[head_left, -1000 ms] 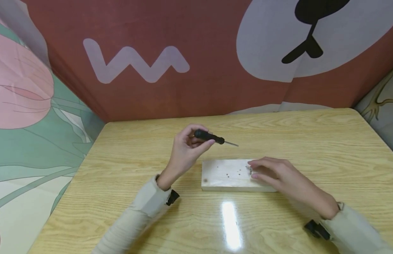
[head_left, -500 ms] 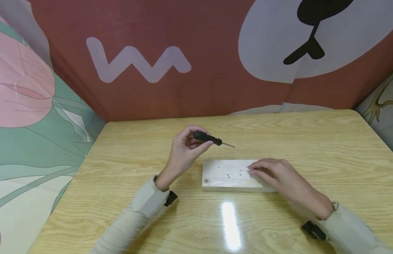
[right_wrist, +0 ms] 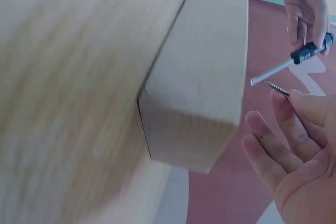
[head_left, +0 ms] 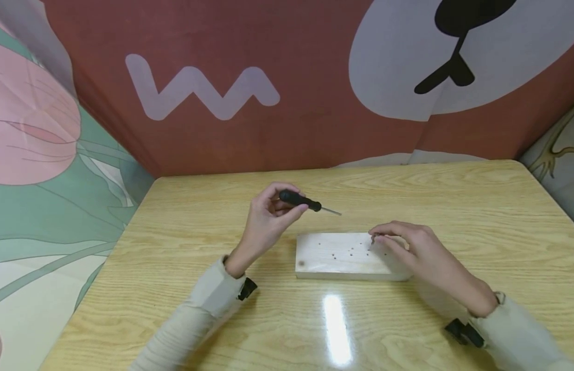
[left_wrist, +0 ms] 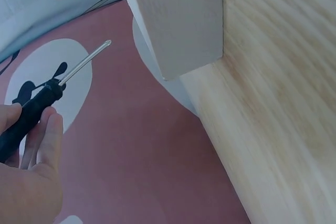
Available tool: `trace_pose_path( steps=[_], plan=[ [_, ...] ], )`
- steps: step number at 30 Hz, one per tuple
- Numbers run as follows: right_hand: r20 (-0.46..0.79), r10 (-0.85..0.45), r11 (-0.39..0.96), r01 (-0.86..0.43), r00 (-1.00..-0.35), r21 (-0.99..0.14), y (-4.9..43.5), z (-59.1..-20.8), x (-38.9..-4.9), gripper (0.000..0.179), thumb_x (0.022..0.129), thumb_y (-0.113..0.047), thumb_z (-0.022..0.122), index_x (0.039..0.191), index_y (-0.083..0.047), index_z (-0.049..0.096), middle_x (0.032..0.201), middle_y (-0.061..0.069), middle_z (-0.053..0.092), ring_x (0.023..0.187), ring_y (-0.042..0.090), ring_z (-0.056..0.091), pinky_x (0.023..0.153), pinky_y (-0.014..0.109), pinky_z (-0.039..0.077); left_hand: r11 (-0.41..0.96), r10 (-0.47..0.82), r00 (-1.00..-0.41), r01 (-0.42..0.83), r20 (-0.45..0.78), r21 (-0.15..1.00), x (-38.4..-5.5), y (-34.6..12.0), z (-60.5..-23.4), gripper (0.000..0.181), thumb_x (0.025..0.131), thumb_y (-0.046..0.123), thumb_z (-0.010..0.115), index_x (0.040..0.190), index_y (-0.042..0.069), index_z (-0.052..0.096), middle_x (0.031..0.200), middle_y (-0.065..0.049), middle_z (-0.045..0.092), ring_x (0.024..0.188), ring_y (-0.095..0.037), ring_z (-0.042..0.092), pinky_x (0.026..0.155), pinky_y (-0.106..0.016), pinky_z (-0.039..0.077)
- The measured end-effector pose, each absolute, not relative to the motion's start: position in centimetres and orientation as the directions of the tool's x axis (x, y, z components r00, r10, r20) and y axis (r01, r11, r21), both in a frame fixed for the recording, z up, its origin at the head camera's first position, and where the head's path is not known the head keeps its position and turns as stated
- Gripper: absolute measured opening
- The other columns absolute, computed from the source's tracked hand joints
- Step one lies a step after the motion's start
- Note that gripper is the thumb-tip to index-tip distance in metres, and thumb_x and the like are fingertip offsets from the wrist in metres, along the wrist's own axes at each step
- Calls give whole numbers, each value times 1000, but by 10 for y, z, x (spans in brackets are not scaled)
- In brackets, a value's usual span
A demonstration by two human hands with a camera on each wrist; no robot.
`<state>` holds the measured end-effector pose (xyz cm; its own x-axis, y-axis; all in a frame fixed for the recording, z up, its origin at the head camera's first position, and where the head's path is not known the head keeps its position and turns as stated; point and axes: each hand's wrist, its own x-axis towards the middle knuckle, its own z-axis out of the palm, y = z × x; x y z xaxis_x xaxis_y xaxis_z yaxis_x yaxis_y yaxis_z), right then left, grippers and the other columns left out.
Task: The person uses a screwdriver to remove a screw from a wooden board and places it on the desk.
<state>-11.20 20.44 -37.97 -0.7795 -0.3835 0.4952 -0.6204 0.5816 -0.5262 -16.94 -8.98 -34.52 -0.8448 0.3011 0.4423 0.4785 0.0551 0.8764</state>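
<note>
A black-handled screwdriver (head_left: 300,200) is gripped by my left hand (head_left: 267,221), its thin metal shaft pointing right above the table. In the left wrist view the shaft of the screwdriver (left_wrist: 86,62) ends in a cross-shaped tip. My right hand (head_left: 423,255) pinches a small threaded screw (right_wrist: 278,88) between thumb and forefinger, its point sticking out past the fingertips. The pale wooden block (head_left: 331,265) lies flat below, with several small holes in its top. The right fingertips are over the block's right half, and that hand hides its far right corner.
The block rests on a wood-grain table (head_left: 199,319) with a bright light reflection near the front. Behind the table's back edge stands a red printed backdrop (head_left: 222,139); a floral printed sheet (head_left: 32,216) hangs at the left.
My right hand has shifted slightly up and right with the screw, uncovering more holes in the block. My left hand and the screwdriver have drifted slightly left.
</note>
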Motion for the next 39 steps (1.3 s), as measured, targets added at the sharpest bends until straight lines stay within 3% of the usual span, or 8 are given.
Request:
trace_pose_path(
  steps=[7,15,18,22,25,34,39],
  plan=[
    [473,-332,669,-557,-816,-492,217,-373,-115,21,90,-2,71,110,-8,74,105,5,77,95,22,71,83,3,48,48,281,-853,470,440,881,-171,-96,-346,29,85,-8,72,111,-10,60,105,-27,68,88,-6,71,78,-29,63],
    [491,-305,689,-545,-816,-478,235,-375,-122,22,88,-3,73,109,-9,74,101,5,77,92,4,67,67,4,44,77,277,-857,471,435,879,-174,-105,-350,29,87,-4,72,113,-7,60,107,-25,68,88,-14,72,74,-24,62],
    [506,-299,704,-545,-809,-455,241,-376,-125,21,85,-3,75,106,-10,75,98,4,77,90,0,65,67,5,44,82,276,-854,477,440,875,-176,-109,-352,28,87,-4,72,112,-5,61,107,-24,68,88,-16,71,74,-24,62],
    [500,-292,722,-531,-815,-444,248,-378,-129,22,84,-3,76,105,-9,75,96,4,77,87,-4,63,65,6,42,89,262,-863,468,433,879,-179,-112,-356,27,86,-6,72,111,-6,61,108,-25,67,90,-14,71,75,-24,62],
    [479,-281,732,-509,-831,-454,254,-378,-132,21,85,-4,76,106,-9,75,97,6,77,82,-6,60,55,10,39,91,244,-872,456,424,885,-181,-115,-357,27,86,-8,71,111,-7,60,109,-26,67,90,-10,70,76,-23,61],
    [391,-272,798,-433,-880,-419,270,-379,-137,19,90,-10,72,109,-6,74,92,4,77,77,14,69,59,21,53,127,219,-888,437,404,891,-189,-124,-364,26,86,-8,71,110,-6,62,110,-26,67,92,-6,68,78,-20,60],
    [286,-264,810,-373,-921,-453,280,-380,-139,20,95,-13,67,112,-3,72,96,11,76,89,32,71,63,34,57,161,219,-894,429,391,889,-194,-129,-369,26,86,-7,71,110,-6,62,112,-26,67,93,-10,69,79,-21,60]
  ],
)
